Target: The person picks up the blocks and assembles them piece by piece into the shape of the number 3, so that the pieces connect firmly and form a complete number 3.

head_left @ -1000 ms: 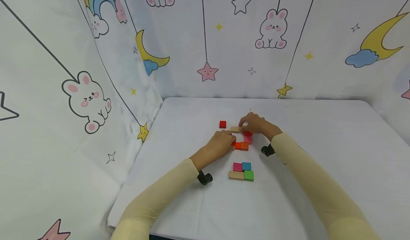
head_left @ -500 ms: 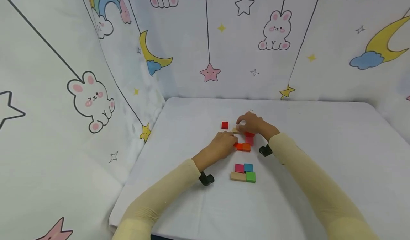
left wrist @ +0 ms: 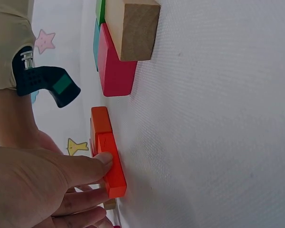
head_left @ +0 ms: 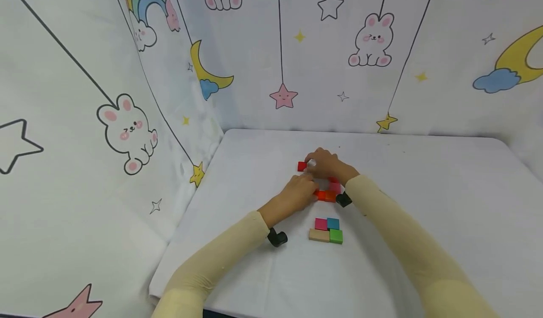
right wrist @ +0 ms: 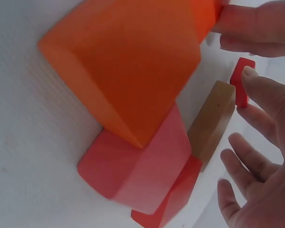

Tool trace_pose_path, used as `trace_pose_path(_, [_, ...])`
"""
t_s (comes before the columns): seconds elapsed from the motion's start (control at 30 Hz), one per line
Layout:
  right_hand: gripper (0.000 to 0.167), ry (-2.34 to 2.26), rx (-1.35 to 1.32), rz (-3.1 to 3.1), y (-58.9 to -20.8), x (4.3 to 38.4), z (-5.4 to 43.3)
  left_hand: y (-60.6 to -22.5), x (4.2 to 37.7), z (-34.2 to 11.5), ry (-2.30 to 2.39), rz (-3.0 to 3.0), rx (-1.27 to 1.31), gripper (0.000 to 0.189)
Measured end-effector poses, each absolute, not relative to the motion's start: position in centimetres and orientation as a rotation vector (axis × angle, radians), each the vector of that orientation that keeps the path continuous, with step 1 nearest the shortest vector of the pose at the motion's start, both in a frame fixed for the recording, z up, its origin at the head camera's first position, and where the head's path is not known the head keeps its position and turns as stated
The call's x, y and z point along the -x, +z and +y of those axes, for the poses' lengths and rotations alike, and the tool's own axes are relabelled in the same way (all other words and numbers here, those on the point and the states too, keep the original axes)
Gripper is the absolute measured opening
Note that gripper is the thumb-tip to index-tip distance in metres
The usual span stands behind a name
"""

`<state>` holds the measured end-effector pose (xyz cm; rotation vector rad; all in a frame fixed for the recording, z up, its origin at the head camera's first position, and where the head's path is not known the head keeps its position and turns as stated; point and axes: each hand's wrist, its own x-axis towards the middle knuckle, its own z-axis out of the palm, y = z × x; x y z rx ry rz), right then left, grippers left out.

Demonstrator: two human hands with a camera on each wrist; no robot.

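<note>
My left hand [head_left: 297, 193] pinches a red-orange block [left wrist: 112, 166]; in the left wrist view its thumb lies on the block's face and the fingers go behind it. An orange block [head_left: 330, 196] adjoins that block's end. My right hand [head_left: 326, 162] is at the far side, its thumb and index finger at opposite ends of a small red block [right wrist: 242, 80], the other fingers spread. Beyond the orange block, a pink block [right wrist: 152, 166], another red piece [right wrist: 178, 199] and a natural wood block [right wrist: 211, 123] form a line; my right hand hides the wood one in the head view.
Nearer me lies a group of blocks: a magenta block [head_left: 321, 224], a blue block [head_left: 333, 223], a wood block [head_left: 319, 235] and a green block [head_left: 336, 236]. All sit on a white-covered table [head_left: 407, 242]. A printed cloth [head_left: 254, 49] hangs behind.
My right hand has moved left from the wood block to the small red block. The left hand stays at the red-orange block. The head view has shifted slightly.
</note>
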<state>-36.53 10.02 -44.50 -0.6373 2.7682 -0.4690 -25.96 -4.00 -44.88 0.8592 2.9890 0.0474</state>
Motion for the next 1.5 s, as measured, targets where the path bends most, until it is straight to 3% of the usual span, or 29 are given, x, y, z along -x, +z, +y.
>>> trace_pose_path(1.5, [0.031, -0.34, 0.722, 2.809, -44.6, 35.2, 11.5, -45.0, 25.9, -3.9, 0.033, 3.0, -0.881, 0.028])
